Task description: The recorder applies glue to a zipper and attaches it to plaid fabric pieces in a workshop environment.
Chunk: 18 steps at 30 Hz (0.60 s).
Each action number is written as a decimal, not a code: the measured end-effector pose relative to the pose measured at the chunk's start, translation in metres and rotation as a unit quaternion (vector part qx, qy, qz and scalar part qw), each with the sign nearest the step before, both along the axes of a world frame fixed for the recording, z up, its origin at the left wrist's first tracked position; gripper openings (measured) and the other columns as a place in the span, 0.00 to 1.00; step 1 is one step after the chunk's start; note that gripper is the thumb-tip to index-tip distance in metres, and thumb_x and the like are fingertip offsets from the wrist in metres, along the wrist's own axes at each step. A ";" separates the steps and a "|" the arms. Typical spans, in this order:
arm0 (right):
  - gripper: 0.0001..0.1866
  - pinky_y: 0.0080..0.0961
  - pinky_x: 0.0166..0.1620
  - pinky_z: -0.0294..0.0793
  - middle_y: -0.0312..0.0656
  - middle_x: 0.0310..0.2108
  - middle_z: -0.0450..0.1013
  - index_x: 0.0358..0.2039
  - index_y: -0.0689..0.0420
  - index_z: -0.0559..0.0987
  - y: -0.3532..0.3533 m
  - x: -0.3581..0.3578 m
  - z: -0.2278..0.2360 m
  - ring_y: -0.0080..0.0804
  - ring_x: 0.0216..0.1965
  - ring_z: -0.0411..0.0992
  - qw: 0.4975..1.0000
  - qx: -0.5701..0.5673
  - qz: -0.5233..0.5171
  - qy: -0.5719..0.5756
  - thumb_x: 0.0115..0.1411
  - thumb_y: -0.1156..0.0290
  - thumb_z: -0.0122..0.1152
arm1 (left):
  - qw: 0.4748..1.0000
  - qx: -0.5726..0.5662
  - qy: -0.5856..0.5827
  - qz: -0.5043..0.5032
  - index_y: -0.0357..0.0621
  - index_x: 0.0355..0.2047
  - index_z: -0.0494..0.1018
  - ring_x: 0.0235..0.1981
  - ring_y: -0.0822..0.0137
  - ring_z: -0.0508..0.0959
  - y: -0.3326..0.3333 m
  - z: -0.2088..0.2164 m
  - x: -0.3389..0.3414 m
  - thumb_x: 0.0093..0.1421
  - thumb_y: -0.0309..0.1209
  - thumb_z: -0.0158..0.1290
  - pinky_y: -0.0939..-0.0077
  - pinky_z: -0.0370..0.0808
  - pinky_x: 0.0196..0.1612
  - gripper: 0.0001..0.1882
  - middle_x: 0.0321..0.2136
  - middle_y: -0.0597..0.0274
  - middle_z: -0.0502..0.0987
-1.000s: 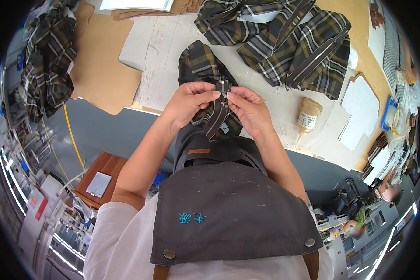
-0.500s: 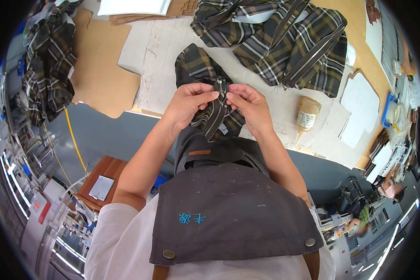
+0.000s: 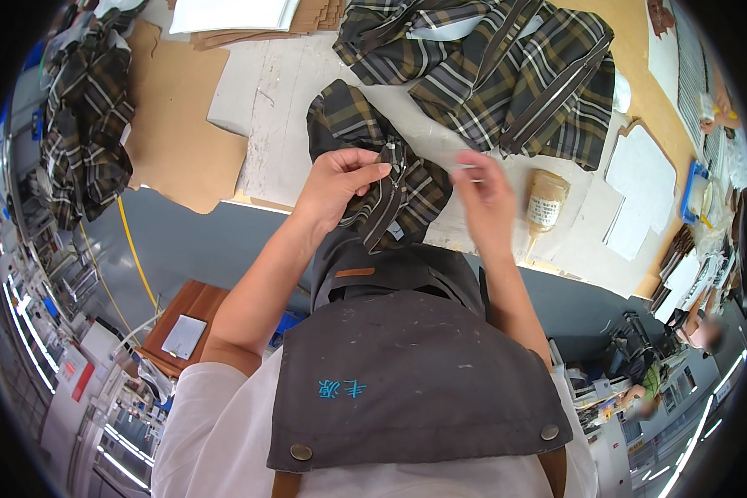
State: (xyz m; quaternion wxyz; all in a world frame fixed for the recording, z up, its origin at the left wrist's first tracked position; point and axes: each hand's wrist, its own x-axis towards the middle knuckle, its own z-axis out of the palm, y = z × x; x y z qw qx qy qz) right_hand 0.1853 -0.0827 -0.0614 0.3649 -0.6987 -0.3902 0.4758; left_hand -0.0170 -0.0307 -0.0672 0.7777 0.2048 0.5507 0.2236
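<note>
A plaid fabric piece (image 3: 427, 184) in dark green, brown and white lies at the table's near edge, with a dark zipper strip (image 3: 382, 217) running down it. My left hand (image 3: 340, 183) pinches the fabric between thumb and forefinger, beside the strip's upper end and its small metal part. To the right, my right hand (image 3: 487, 199) is off the fabric, between it and a squeeze bottle (image 3: 548, 199). Motion blurs its fingers, so whether they hold anything does not show. The bottle has a thin nozzle, yellowish contents and a white label.
More plaid pieces with dark strips (image 3: 506, 79) are heaped at the table's far side. Brown card (image 3: 183, 124) lies to the left, white paper patterns (image 3: 642, 178) to the right. Plaid fabric (image 3: 87, 116) hangs at far left. A brown stool (image 3: 170, 309) stands lower left.
My right hand has let go of the fabric and moved right, toward the bottle. My left hand keeps its pinch in nearly the same place.
</note>
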 end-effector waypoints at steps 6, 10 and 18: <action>0.33 0.34 0.50 0.59 0.54 0.46 0.60 0.52 0.62 0.61 -0.035 0.082 -0.003 0.45 0.48 0.58 0.829 -0.051 -0.056 -0.554 0.47 0.65 0.62 | 1.000 0.006 0.005 -0.002 0.36 0.29 0.73 0.19 0.80 0.64 -0.002 -0.003 -0.001 0.49 0.23 0.56 0.88 0.61 0.22 0.06 0.22 0.66 0.73; 0.38 0.36 0.51 0.59 0.56 0.49 0.57 0.54 0.65 0.56 -0.055 0.116 -0.028 0.46 0.49 0.59 0.918 -0.069 -0.032 -0.390 0.47 0.62 0.62 | 1.000 0.003 0.014 -0.003 0.37 0.28 0.73 0.19 0.80 0.64 0.000 0.000 0.001 0.49 0.23 0.56 0.88 0.60 0.22 0.05 0.22 0.66 0.73; 0.28 0.44 0.57 0.56 0.49 0.48 0.62 0.51 0.59 0.62 -0.028 0.104 0.028 0.43 0.53 0.58 0.831 0.077 -0.337 0.436 0.47 0.76 0.57 | 1.000 0.010 0.012 -0.003 0.37 0.27 0.72 0.18 0.80 0.63 0.000 -0.001 0.003 0.49 0.22 0.56 0.88 0.60 0.22 0.05 0.21 0.67 0.72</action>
